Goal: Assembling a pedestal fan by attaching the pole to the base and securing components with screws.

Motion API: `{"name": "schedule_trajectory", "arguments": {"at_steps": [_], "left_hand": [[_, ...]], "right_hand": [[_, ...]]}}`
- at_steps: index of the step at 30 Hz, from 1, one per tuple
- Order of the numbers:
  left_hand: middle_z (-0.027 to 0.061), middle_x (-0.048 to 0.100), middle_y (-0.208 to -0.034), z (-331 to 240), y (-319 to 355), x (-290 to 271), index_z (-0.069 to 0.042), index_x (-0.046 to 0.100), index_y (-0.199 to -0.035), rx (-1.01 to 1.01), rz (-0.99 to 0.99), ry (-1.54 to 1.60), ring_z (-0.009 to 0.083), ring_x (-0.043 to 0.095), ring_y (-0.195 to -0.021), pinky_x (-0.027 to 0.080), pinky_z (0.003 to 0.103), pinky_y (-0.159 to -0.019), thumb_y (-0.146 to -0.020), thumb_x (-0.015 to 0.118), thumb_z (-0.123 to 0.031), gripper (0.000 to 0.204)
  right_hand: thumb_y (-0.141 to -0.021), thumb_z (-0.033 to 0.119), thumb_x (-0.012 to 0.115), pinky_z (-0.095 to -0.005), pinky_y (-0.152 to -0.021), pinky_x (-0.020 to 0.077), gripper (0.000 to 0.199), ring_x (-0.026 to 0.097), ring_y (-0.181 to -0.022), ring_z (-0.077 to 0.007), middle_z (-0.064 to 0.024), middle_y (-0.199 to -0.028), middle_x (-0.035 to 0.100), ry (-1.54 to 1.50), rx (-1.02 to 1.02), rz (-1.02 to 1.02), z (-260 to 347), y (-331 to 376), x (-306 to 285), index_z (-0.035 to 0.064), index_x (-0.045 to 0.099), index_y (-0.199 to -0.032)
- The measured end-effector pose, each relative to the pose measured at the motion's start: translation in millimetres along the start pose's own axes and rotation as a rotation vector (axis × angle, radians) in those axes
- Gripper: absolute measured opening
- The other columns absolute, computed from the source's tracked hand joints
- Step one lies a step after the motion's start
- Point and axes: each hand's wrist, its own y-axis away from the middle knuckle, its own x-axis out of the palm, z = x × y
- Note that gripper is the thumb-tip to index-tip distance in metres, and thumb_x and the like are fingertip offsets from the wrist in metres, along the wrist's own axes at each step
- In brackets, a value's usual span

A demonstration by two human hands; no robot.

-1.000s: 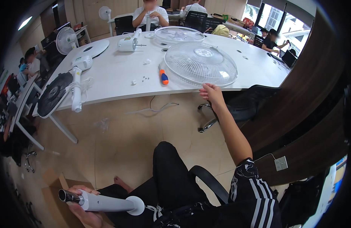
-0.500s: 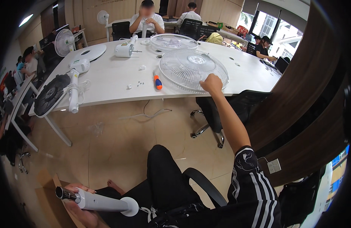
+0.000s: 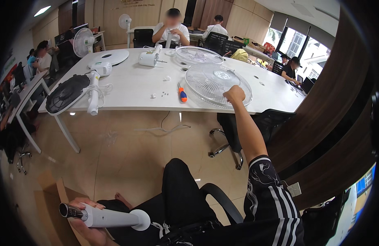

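My left hand (image 3: 89, 221) is wrapped round a white fan stand pole (image 3: 111, 218) low at the left, above my lap. The pole lies tilted, with a shiny chrome tube (image 3: 70, 210) at one end and a round white flange (image 3: 142, 220) at the other. My right arm reaches out to the table, where my right hand (image 3: 235, 95) is closed at the near right part of a round wire fan grille (image 3: 204, 84); its fingertips are partly hidden. Left of this grille lies an orange and blue screwdriver (image 3: 182, 94).
On the white table (image 3: 144, 98) are a second grille (image 3: 197, 53), a fan motor (image 3: 149, 58), a white disc base (image 3: 109, 58), small screws (image 3: 165, 94), and a fan body (image 3: 94, 92) by a black grille (image 3: 66, 94). A black chair (image 3: 271, 121) stands right; an open carton (image 3: 54, 201) lower left. People sit beyond.
The view has tilted up slightly, so the table sits lower and further right. My right hand has shifted slightly inward over the grille. My left hand keeps its hold on the pole.
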Motion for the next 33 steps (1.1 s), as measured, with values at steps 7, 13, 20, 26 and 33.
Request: {"name": "schedule_trajectory", "arguments": {"at_steps": [7,13,20,26,33], "left_hand": [[0.0099,0.046,-0.09,-5,5,-21,-0.008,0.039,-0.104,0.061,0.042,0.043,0.0187,0.055,-0.072,0.049,0.032,-0.065,-0.098,0.045,-0.054,0.047],[0.0101,0.047,-0.089,-11,7,-27,-0.008,0.039,-0.103,0.074,-0.047,0.021,0.0192,0.056,-0.072,0.051,0.033,-0.066,-0.1,0.042,-0.053,0.045],[0.0105,0.047,-0.089,-4,3,-19,-0.007,0.039,-0.103,0.078,-0.038,-0.025,0.0198,0.056,-0.072,0.051,0.034,-0.066,-0.099,0.042,-0.053,0.046],[0.0099,0.047,-0.091,-1,-2,-6,-0.008,0.04,-0.103,0.03,0.081,-0.013,0.0203,0.057,-0.074,0.05,0.034,-0.066,-0.098,0.046,-0.055,0.047],[0.0089,0.046,-0.092,7,0,-12,-0.008,0.039,-0.103,0.0,0.046,0.049,0.02,0.056,-0.075,0.051,0.033,-0.068,-0.098,0.047,-0.052,0.045]], "right_hand": [[-0.062,0.025,0.077,-0.0362,-0.075,0.057,0.032,0.072,-0.086,-0.0299,-0.0143,-0.084,0.073,-0.031,0.0,-0.016,-4,-16,-3,0.002,0.074,-0.084],[-0.06,0.03,0.079,-0.0377,-0.077,0.0568,0.044,0.071,-0.093,-0.0317,-0.0177,-0.099,0.072,0.018,0.008,-0.021,4,-24,-18,0.001,0.074,-0.093],[-0.058,0.035,0.08,-0.0355,-0.068,0.0559,0.04,0.072,-0.072,-0.0261,-0.0132,-0.071,0.071,0.034,-0.035,-0.071,-6,-29,-1,-0.0009,0.073,-0.076],[-0.064,0.045,0.081,-0.0402,-0.075,0.0556,0.052,0.071,-0.084,-0.0332,-0.0206,-0.082,0.072,-0.006,-0.06,-0.172,-16,-5,12,-0.0037,0.073,-0.078],[-0.073,0.049,0.075,-0.0448,-0.084,0.0544,0.062,0.07,-0.092,-0.0393,-0.0253,-0.104,0.07,-0.179,0.256,-0.269,-93,-65,3,-0.0054,0.07,-0.102]]}}
